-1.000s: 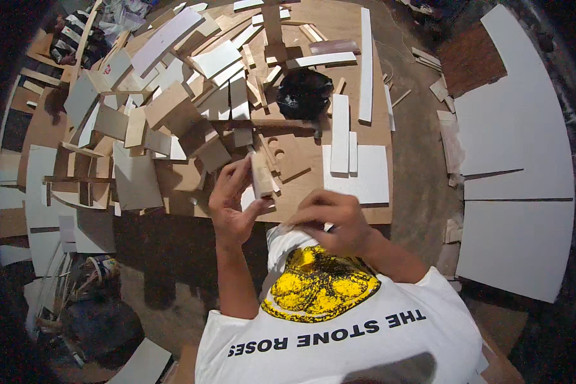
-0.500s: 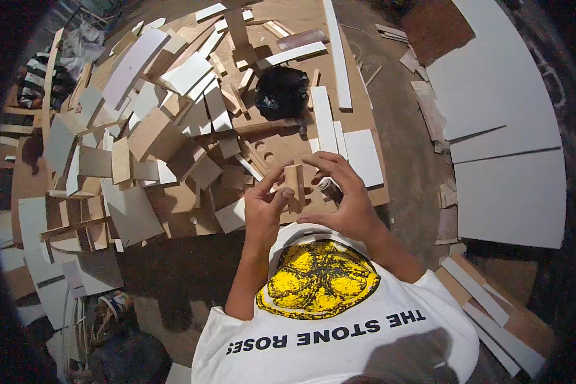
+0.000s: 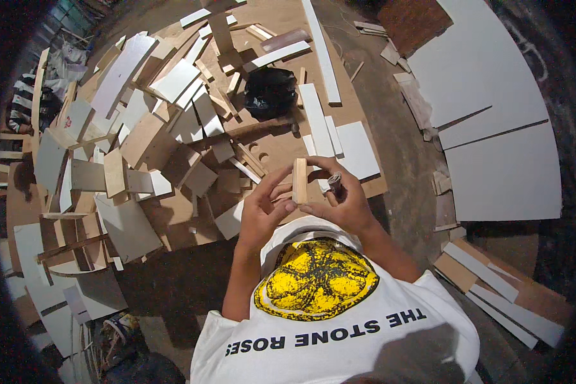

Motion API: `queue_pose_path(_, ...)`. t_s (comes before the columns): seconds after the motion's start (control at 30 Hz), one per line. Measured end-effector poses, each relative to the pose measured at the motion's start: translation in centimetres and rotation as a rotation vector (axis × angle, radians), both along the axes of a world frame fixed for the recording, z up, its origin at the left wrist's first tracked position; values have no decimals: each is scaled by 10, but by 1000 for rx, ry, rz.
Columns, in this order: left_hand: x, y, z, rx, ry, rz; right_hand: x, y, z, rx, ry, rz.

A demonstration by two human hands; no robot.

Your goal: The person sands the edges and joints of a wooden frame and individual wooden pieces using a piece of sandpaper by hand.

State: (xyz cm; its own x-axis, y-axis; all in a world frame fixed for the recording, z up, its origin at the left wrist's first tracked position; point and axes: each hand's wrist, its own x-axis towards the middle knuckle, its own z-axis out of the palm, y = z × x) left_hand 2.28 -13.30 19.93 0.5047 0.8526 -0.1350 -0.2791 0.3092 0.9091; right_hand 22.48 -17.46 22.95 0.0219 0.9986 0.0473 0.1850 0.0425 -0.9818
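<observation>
Between my two hands a short, pale wooden block [image 3: 300,181] stands on end above the near edge of the work table. The fingers of my left hand [image 3: 264,203] press its left side, with the thumb low near its base. From the other side my right hand [image 3: 351,206] closes on the same block with its index finger at the top and its thumb at the bottom. A small greyish-brown cylindrical thing [image 3: 334,182] shows within the curl of my right hand; whether the fingers grip it I cannot tell.
Many wood and white board offcuts [image 3: 150,137] pile up on the table's left. A black plastic bag [image 3: 270,94] lies beyond my hands, with white strips [image 3: 320,118] and a white panel [image 3: 358,150] at right. Large white sheets [image 3: 493,115] lie farther right. A striped-clothed person [image 3: 20,102] is far left.
My right hand has come in from spread fingers to touch the block, which has turned a little and moved slightly up. The view has shifted slightly.
</observation>
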Motion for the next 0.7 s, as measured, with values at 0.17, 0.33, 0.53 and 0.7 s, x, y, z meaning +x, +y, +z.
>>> queue_pose_path(0.17,-10,1,-10,72,10,52,-8,3,-11,-82,230,38)
queue_pose_path(0.33,-13,3,-30,192,143,148,-13,6,-25,-49,250,55)
queue_pose_path(0.53,1,13,-100,449,673,164,8,15,-81,-228,-185,58)
queue_pose_path(0.7,12,15,-151,579,737,42,27,11,-147,-288,-331,40)
